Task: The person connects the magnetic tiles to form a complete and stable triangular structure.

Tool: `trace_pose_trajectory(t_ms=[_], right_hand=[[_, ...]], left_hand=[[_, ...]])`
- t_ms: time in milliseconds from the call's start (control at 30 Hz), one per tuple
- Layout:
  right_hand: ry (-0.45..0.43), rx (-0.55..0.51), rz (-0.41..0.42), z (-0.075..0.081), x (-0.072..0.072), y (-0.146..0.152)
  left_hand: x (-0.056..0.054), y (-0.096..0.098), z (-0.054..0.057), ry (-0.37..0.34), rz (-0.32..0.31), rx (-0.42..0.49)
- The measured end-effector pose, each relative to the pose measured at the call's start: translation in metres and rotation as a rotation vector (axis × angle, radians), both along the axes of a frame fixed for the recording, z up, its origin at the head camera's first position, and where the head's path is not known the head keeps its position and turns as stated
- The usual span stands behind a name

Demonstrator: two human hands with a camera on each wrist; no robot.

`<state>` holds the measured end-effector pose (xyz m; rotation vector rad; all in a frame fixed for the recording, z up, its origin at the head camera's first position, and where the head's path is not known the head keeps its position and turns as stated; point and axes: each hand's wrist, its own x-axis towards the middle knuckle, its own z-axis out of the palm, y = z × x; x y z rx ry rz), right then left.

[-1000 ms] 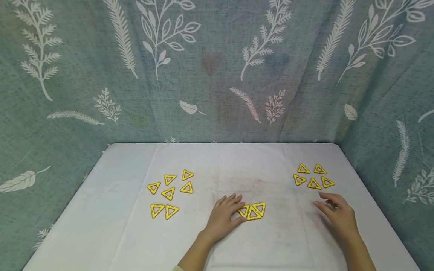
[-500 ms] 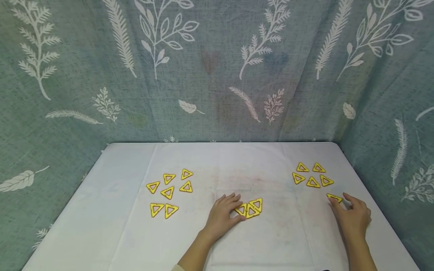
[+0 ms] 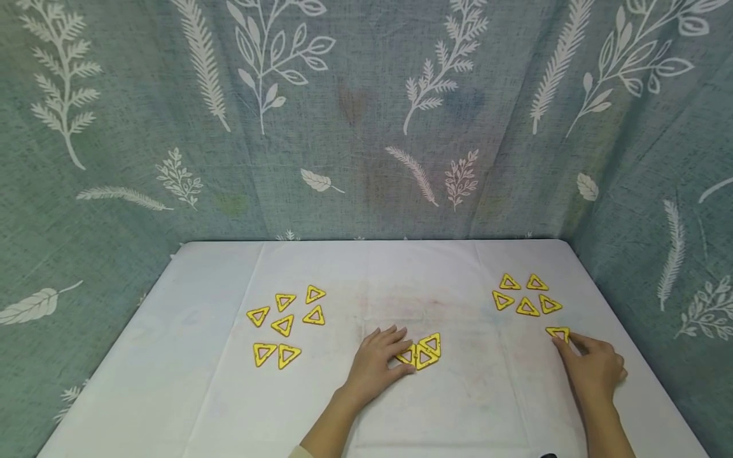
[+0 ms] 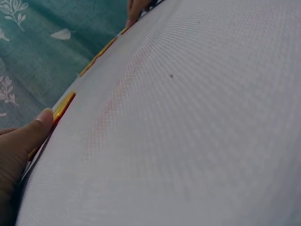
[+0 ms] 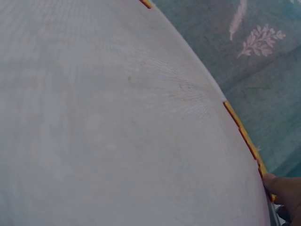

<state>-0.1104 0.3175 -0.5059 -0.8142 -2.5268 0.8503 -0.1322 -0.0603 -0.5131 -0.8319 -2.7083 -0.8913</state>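
My left hand (image 3: 375, 362) lies on the table with its fingers spread out, touching the left end of a row of three joined yellow triangle magnetic tiles (image 3: 429, 364). Part of the leftmost tile is hidden under those fingers. In the left wrist view the thumb (image 4: 40, 125) meets a tile's edge (image 4: 65, 104). At the right, my right hand (image 3: 595, 369) pinches a single yellow triangle tile (image 3: 557, 329) between thumb and fingers, low over the cloth. The right wrist view catches only the thumb (image 5: 282, 186) against a yellow edge (image 5: 244, 136).
Several loose triangle tiles (image 3: 528, 313) are grouped just beyond the right hand. Another loose group of triangle tiles (image 3: 290, 326) lies at the left. White cloth covers the table (image 3: 458, 413); a green leaf-patterned curtain (image 3: 355, 127) encloses its back and sides.
My right hand has moved right and now pinches a separate tile, which has turned and shifted slightly left. The joined row's right end has shifted slightly left; the left hand stays put.
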Motion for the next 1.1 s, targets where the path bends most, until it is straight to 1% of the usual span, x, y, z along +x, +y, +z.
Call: trace_pose_trajectory(t_ms=[167,300,467,733,933,1100], right_hand=[[0.003,0.017,0.024,0.000,0.000,-0.001],[-0.005,0.017,0.019,-0.001,-0.001,-0.002],[-0.009,0.003,0.017,-0.002,-0.001,-0.002],[-0.039,-0.023,0.064,-0.002,0.000,-0.009],[0.005,-0.026,0.100,-0.003,0.004,-0.017],[0.024,-0.016,0.112,-0.003,0.007,-0.026]], left_hand=[[0.000,-0.001,0.001,-0.022,-0.009,-0.025],[0.000,-0.001,0.000,-0.026,-0.010,-0.029],[0.000,-0.001,-0.001,-0.039,-0.012,-0.021],[0.000,-0.002,-0.001,-0.048,-0.011,-0.005],[0.000,-0.002,0.000,-0.052,-0.010,-0.002],[0.000,-0.002,0.000,-0.055,-0.009,-0.006]])
